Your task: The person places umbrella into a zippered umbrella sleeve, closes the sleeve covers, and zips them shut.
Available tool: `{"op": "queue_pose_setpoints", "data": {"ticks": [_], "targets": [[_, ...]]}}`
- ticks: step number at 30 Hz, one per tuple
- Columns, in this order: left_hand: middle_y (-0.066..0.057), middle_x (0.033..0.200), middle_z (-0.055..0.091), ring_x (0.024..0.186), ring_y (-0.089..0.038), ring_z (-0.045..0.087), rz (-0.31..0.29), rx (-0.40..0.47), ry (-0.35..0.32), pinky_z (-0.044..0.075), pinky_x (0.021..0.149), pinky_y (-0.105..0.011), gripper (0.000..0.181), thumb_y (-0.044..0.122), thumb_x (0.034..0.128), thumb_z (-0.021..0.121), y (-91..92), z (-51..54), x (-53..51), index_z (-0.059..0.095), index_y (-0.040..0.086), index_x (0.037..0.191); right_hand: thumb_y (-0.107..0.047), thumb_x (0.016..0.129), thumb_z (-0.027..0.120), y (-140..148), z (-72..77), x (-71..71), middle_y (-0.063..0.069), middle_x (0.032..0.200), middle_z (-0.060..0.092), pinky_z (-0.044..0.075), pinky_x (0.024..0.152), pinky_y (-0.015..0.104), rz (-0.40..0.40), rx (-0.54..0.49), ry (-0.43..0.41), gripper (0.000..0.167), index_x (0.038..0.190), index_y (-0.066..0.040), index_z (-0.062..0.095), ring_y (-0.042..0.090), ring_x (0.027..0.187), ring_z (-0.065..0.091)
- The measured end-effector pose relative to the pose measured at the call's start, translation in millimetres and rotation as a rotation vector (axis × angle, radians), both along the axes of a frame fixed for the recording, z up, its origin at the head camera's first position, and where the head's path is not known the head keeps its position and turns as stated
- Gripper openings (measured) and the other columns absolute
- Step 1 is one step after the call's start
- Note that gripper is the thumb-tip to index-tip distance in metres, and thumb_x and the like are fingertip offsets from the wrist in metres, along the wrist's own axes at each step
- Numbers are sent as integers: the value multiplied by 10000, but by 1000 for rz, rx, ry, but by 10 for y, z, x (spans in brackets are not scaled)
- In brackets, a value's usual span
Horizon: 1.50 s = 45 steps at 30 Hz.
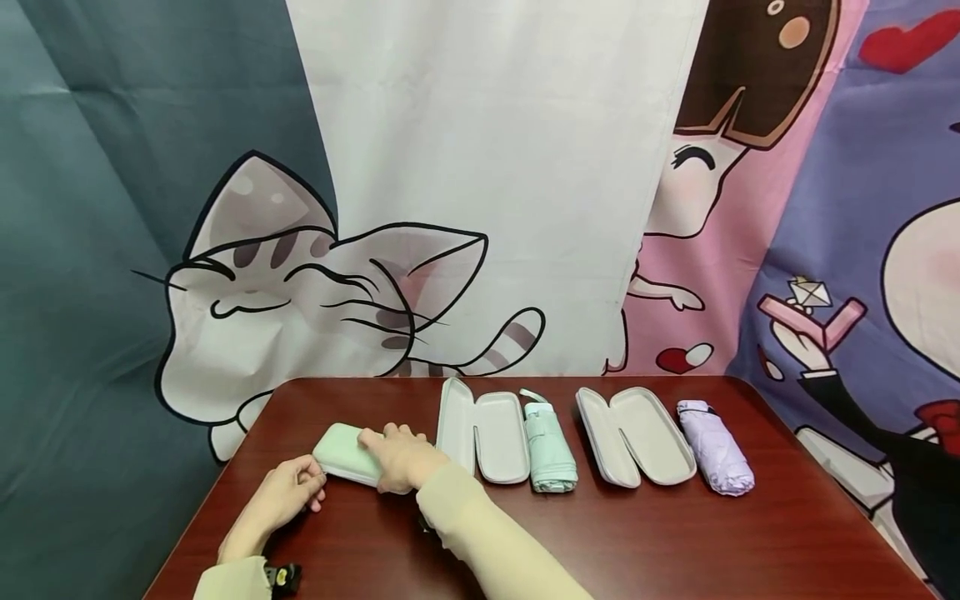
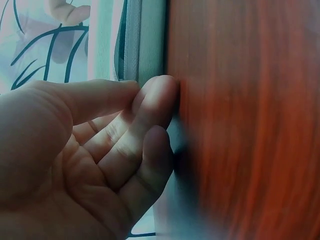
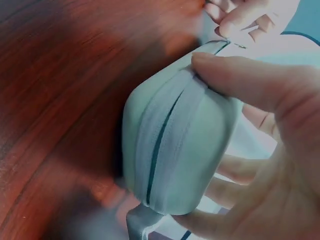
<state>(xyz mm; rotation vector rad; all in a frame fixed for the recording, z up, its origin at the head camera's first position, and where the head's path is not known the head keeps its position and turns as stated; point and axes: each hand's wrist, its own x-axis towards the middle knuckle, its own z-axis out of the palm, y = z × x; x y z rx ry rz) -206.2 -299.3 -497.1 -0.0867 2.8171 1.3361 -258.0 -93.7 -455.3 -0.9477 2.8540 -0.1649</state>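
A pale green zip case [image 1: 341, 450] lies at the table's left, a slim gap showing between its zipper tapes [image 3: 165, 140] at the end near the right wrist camera. My right hand [image 1: 405, 458] grips its right end, thumb on the near side and fingers over the far side. At the front left corner, my left hand [image 1: 281, 496] pinches the small zipper pull between thumb and forefinger. Those fingertips hide most of the pull in the left wrist view, where the zipper [image 2: 132, 40] runs up beyond them. A strap loop [image 3: 142, 220] hangs off the case's end.
Right of the green case stand two opened cases with pale linings, one nearer [image 1: 502, 437] and one farther right [image 1: 652, 437]. Between them lies a folded mint umbrella [image 1: 551, 450]; a folded lilac umbrella [image 1: 716, 450] lies at the far right. A cartoon-printed curtain [image 1: 487, 167] hangs behind the table [image 1: 600, 542].
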Motion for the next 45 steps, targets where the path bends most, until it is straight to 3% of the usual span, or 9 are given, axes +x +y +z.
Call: {"op": "queue_pose_setpoints", "data": {"ticks": [6, 15, 22, 27, 34, 41, 45], "targets": [[-30, 650, 615, 554, -186, 616, -1, -48, 26, 440, 587, -263, 100, 36, 924, 614, -20, 30, -30, 583, 46, 830, -308, 741, 854, -5, 2, 27, -19, 1084, 572, 462, 732, 308, 31, -46, 72, 660, 1290, -354, 490, 141, 948, 550], [-30, 646, 610, 554, -181, 617, -23, -77, 26, 444, 591, -267, 122, 26, 926, 598, -27, 25, -79, 554, 57, 817, -260, 749, 833, -150, -1, 172, 13, 894, 568, 441, 598, 370, -129, -23, 92, 498, 1112, -330, 499, 207, 773, 566], [-10, 639, 603, 538, -167, 604, -24, -111, 77, 424, 597, -275, 125, 37, 931, 603, -7, 7, -129, 554, 66, 820, -304, 733, 845, -245, -18, 222, 16, 857, 600, 475, 601, 391, -167, 8, 148, 492, 1073, -302, 490, 206, 755, 604], [-8, 632, 605, 537, -160, 605, -1, -130, 58, 427, 599, -276, 129, 37, 925, 608, -1, -17, -145, 559, 70, 810, -321, 736, 841, -321, -6, 254, -28, 854, 626, 485, 554, 392, -178, 33, 168, 482, 1077, -311, 501, 163, 780, 600], [-7, 631, 608, 541, -158, 609, -18, -124, 81, 430, 597, -270, 112, 34, 923, 606, 13, -12, -157, 573, 71, 822, -432, 717, 831, -435, -34, 295, -45, 844, 658, 473, 476, 367, -217, 66, 248, 483, 1057, -318, 507, 167, 725, 615], [-5, 638, 615, 544, -157, 607, -6, -112, 78, 432, 595, -268, 98, 55, 936, 608, 27, -14, -155, 587, 62, 840, -540, 708, 819, -394, -30, 270, -60, 822, 642, 462, 521, 324, -184, 65, 232, 548, 1097, -322, 500, 144, 718, 614], [-19, 642, 616, 552, -170, 609, -2, -99, 66, 435, 593, -273, 94, 49, 936, 607, 31, -6, -138, 585, 51, 845, -472, 814, 745, -292, 28, 192, -39, 792, 620, 446, 512, 304, -118, 5, 171, 407, 1112, -284, 539, 126, 672, 593]]}}
